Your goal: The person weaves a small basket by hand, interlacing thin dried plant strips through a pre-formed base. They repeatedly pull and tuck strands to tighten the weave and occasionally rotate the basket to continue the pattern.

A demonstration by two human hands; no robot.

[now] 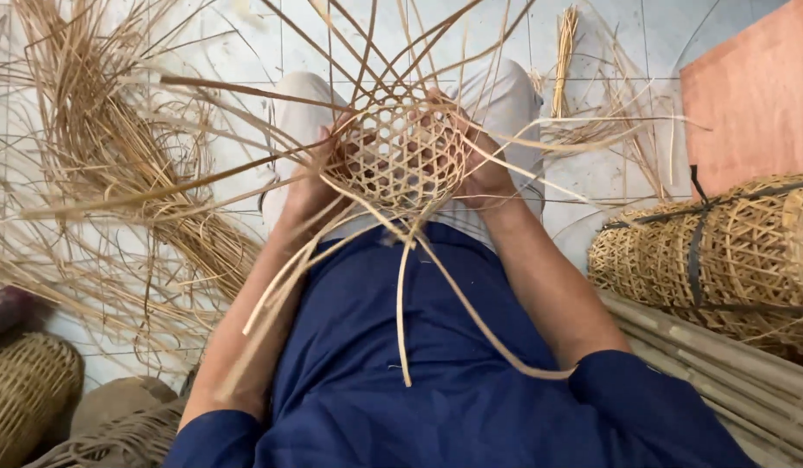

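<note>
A small, partly woven bamboo basket (401, 156) with an open hexagon weave sits over my lap, with long loose strips fanning out from it in all directions. My left hand (319, 173) grips its left side, fingers curled around the rim. My right hand (479, 165) holds its right side, fingers partly hidden behind the weave. Several strips hang down over my dark blue shirt (419, 347).
A heap of loose bamboo strips (116, 173) covers the tiled floor at left. A bundle of finished woven baskets tied with a black strap (722, 251) lies at right, bamboo poles (731, 373) below it. An orange board (757, 95) stands far right. Another basket (25, 390) sits bottom left.
</note>
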